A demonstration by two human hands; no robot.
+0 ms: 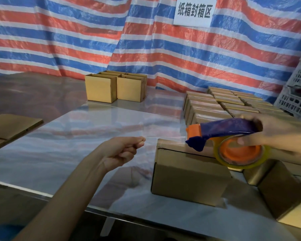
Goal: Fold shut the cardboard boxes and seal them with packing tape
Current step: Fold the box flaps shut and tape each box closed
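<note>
A closed cardboard box (pixel 189 180) stands on the shiny table (pixel 94 129) at the right. Just above the box's top, my right hand (pixel 278 136) grips a blue and orange tape dispenser (pixel 229 136) holding a roll of clear tape (pixel 241 162). To the left of the box, my left hand (pixel 123 150) hovers over the table and pinches the end of a faint clear tape strip (pixel 165 136). The strip stretches from those fingertips to the dispenser's mouth. Another cardboard box (pixel 281 193) lies tilted at the near right.
Several taped boxes (pixel 221 105) sit in rows at the back right. Open boxes (pixel 115 87) stand at the back centre. Flat cardboard (pixel 10 126) lies at the left edge. A white plastic crate (pixel 297 94) is at the far right, and a striped tarp hangs behind.
</note>
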